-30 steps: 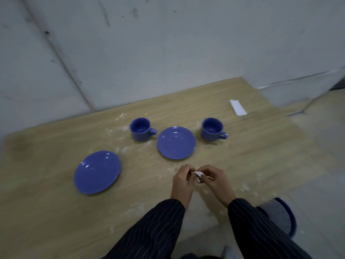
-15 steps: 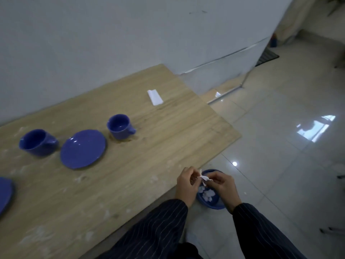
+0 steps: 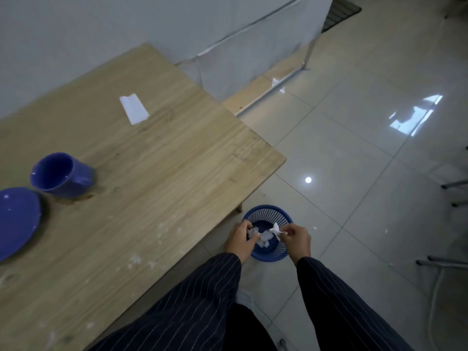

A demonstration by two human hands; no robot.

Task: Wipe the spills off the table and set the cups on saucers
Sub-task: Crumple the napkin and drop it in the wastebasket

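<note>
Within the last second both hands had swung off the desk (image 3: pixel 152 173) to hang over the blue bin (image 3: pixel 268 216) on the floor. The right hand (image 3: pixel 295 236) pinched a crumpled tissue (image 3: pixel 276 229); the left hand (image 3: pixel 239 238) gripped another scrap. Discarding seemed under way, yet up and to their left the cup (image 3: pixel 60 174) stood beside, not on, the saucer (image 3: pixel 17 221), with white flecks remaining.

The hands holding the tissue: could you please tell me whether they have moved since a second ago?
Yes. Both hands have left the table edge and now hang over the blue bin on the floor, pinching the tissue.
</note>
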